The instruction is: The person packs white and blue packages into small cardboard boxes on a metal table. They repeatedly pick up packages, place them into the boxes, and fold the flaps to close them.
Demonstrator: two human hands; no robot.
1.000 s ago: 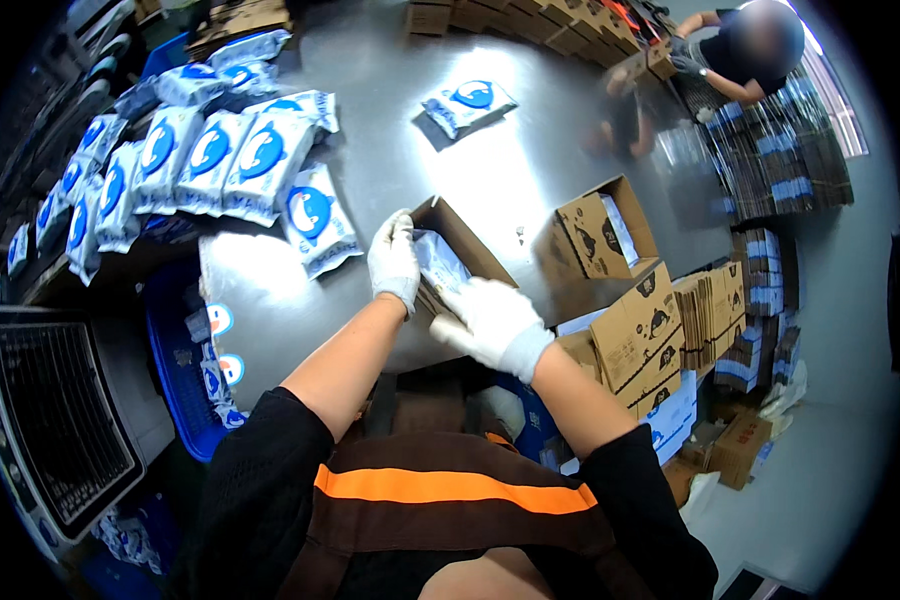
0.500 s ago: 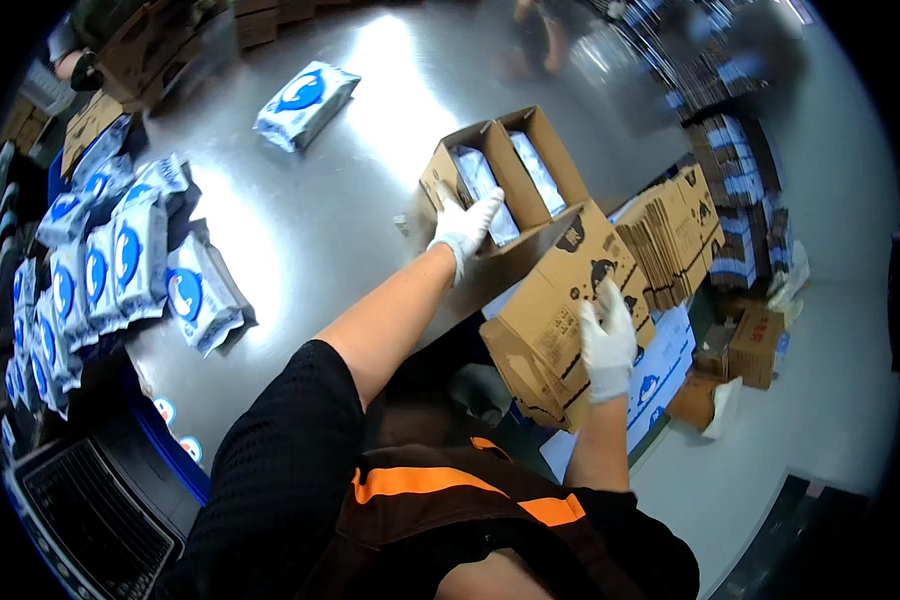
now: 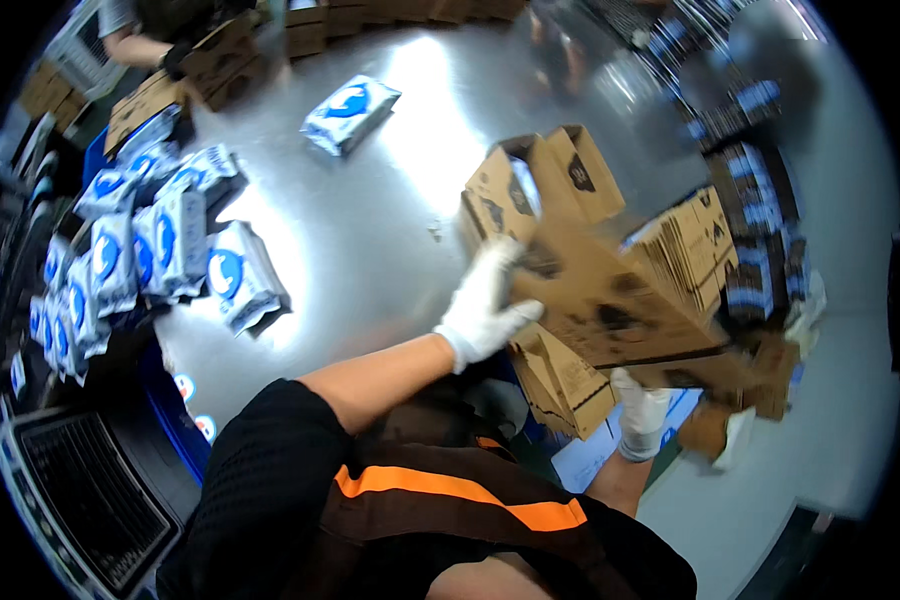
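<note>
Head view: a brown carton (image 3: 610, 300), blurred so that its printing cannot be read and its folds are hard to follow, is tilted in front of the person, between the two gloved hands. The right hand (image 3: 638, 412) holds it at the lower edge near its right end, with the fingertips out of sight behind the cardboard. The left hand (image 3: 485, 308) is at the carton's left end, thumb spread wide from the fingers; the fingertips blur into the edge, so I cannot tell whether they grip or merely touch. Beyond the carton, two open boxes (image 3: 500, 190) stand side by side on the metal table (image 3: 360, 250), their lower parts partly covered by it; a pale strip of a pack (image 3: 525, 185) shows inside the left one, while the inside of the right one is too hidden to judge. Folded cartons (image 3: 565, 385) lie below the held one, partly covered, and a stack of flat cartons (image 3: 685, 255) sits to its right. One white-and-blue pack (image 3: 350, 115) lies alone; others crowd at left, overlapping too much to count. At upper left, a co-worker's black-gloved hand (image 3: 175, 62) touches cardboard, the body cut off by the rim.
</note>
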